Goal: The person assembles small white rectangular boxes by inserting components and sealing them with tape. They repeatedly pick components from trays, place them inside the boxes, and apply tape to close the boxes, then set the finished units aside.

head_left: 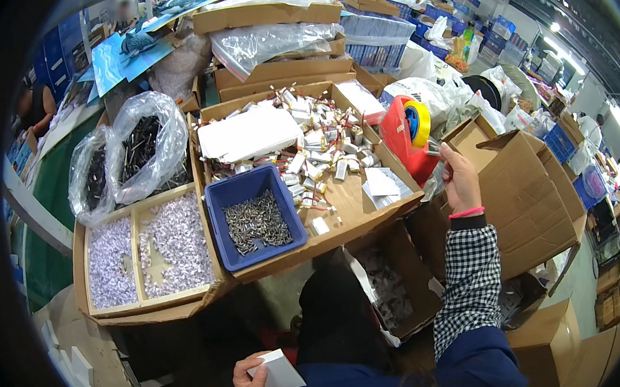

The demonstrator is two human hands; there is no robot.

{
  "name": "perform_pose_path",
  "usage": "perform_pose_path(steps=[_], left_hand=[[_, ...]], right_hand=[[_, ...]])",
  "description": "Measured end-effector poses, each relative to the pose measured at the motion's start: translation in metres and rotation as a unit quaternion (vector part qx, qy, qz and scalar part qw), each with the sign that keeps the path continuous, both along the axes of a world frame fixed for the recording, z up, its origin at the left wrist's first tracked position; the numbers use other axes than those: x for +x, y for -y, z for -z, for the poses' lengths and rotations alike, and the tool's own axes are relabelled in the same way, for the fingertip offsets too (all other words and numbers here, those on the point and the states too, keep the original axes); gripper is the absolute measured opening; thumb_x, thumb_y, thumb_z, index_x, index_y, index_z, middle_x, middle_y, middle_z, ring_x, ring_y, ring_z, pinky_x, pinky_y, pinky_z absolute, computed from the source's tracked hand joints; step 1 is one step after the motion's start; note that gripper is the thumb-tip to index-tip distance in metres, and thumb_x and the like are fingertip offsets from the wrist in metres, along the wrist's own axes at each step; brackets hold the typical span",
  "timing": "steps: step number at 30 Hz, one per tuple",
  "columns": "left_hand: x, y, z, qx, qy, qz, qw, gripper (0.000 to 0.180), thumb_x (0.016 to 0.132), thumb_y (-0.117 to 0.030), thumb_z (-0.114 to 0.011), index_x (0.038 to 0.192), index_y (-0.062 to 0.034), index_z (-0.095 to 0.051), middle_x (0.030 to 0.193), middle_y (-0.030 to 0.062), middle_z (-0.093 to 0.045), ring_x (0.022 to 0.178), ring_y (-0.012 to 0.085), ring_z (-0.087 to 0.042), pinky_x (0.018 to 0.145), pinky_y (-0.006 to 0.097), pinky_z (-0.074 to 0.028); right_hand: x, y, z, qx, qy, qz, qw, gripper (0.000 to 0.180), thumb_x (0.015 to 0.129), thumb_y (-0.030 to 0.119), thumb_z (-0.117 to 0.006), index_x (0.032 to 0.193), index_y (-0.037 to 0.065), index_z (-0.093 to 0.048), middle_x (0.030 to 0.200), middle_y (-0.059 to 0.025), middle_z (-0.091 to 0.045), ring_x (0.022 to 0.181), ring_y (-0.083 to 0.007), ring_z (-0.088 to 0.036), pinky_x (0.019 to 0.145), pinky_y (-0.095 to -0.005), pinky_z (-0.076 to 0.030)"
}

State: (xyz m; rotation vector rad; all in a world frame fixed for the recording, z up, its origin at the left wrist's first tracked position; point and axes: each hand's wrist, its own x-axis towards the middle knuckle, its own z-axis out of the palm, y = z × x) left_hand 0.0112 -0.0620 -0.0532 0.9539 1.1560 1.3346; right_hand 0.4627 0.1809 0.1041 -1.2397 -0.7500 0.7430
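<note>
My left hand (251, 379), low in the view close to my body, is closed on a small white box (282, 373). Up at the right, my right hand (461, 181) pinches a strip of tape (434, 148) at the cutting end of a red tape dispenser (403, 139). A yellow and blue roll (417, 123) sits in the dispenser. Beside it, a cardboard tray (343, 227) holds many small silvery battery packs (311, 167) with thin red wires, plus white sheets (253, 133). A blue bin (219, 220) of small metal parts (257, 222) stands at the tray's near left.
On the left, a divided wooden tray (134, 254) holds small whitish parts, with a clear bag (160, 113) of black pieces behind. Open cartons (530, 200) crowd the right; another carton (427, 310) sits below. A person's arm (42, 110) shows at far left.
</note>
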Motion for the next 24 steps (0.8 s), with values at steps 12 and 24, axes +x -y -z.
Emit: perform_pose_path(steps=[12, 24], left_hand=[[-0.009, -0.002, 0.013, -0.004, 0.048, 0.076, 0.996, 0.038, 0.086, 0.002, -0.062, 0.122, -0.0023, -0.048, 0.12, 0.0181, -0.058, 0.106, 0.0248, -0.058, 0.094, 0.038, -0.046], [-0.005, -0.004, 0.006, -0.018, 0.049, 0.077, 0.996, 0.04, 0.084, 0.004, -0.061, 0.122, -0.0029, -0.048, 0.119, 0.0178, -0.057, 0.107, 0.0248, -0.057, 0.095, 0.038, -0.045]], right_hand=[[-0.015, 0.02, 0.013, -0.023, -0.114, -0.02, 0.993, 0.02, 0.089, 0.025, -0.068, 0.101, 0.01, -0.065, 0.086, 0.0041, -0.063, 0.078, -0.0069, -0.058, 0.065, -0.021, -0.044], [-0.012, 0.02, 0.028, 0.005, -0.151, -0.075, 0.986, 0.02, 0.094, 0.025, -0.061, 0.103, 0.008, -0.064, 0.095, 0.0004, -0.064, 0.089, -0.0104, -0.058, 0.077, -0.0266, -0.045]])
